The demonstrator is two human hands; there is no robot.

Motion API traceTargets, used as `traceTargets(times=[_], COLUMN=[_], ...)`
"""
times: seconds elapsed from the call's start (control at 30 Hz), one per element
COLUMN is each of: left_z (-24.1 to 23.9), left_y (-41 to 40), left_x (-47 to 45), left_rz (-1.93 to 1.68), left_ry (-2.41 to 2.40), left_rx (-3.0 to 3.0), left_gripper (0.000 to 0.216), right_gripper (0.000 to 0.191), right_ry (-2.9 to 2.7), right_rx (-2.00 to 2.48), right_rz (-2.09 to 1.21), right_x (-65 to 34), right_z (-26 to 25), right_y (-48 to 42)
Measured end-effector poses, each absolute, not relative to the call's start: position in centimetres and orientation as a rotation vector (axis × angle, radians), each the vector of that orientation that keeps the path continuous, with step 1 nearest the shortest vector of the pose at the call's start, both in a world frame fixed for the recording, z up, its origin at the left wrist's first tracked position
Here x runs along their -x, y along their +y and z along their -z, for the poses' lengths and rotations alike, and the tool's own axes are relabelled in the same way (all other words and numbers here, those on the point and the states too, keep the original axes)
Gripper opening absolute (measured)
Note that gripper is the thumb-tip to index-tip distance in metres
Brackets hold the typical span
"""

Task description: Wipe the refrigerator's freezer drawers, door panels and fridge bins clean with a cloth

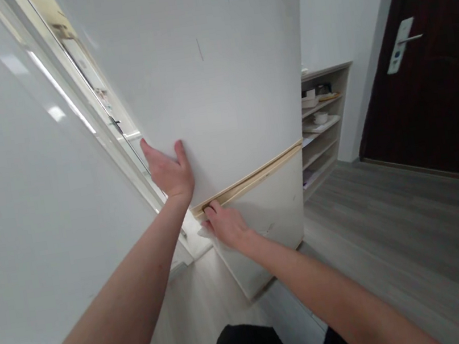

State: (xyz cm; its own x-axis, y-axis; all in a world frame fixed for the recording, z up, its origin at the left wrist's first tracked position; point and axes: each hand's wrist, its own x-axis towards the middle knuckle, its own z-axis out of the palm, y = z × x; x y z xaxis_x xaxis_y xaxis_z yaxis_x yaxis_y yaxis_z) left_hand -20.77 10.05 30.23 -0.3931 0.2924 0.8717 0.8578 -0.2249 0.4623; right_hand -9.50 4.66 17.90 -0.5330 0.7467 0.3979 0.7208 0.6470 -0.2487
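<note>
A tall white fridge fills the middle of the view. My left hand [169, 169] lies flat, fingers stretched out, on the lower left corner of its upper door [214, 71]. My right hand [224, 224] is at the yellowed seam between the two doors, fingers curled into the gap at the top edge of the lower door [274, 211]. Neither hand carries a loose object.
A white wall and a glass-panelled door frame [87, 118] stand close on the left. Open shelves [325, 117] with bowls and dishes sit right of the fridge. A dark wooden door [438, 66] with a lever handle is at the right. Grey plank floor [395, 239] stretches between.
</note>
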Motion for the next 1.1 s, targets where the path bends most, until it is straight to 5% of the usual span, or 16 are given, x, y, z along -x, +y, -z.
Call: traceTargets(times=[0.53,0.93,1.1], left_z=[-30.6,-31.1,-31.2], left_y=[10.8,10.7,10.6], left_x=[21.6,21.8,21.7], left_rz=[1.607,1.583,1.57], left_ry=[-1.598,-1.618,-1.668], left_rx=[1.396,1.49,1.48], left_gripper=[0.083,0.087,0.09], right_gripper=[0.029,0.025,0.054], right_ry=[-2.353,-2.329,-2.179], right_rx=[0.934,0.791,1.088], right_rz=[-0.144,-0.222,0.081], right_x=[7.4,-14.5,-23.0], right_z=[-16.3,-16.2,-15.9], right_y=[5.7,-8.1,-13.7])
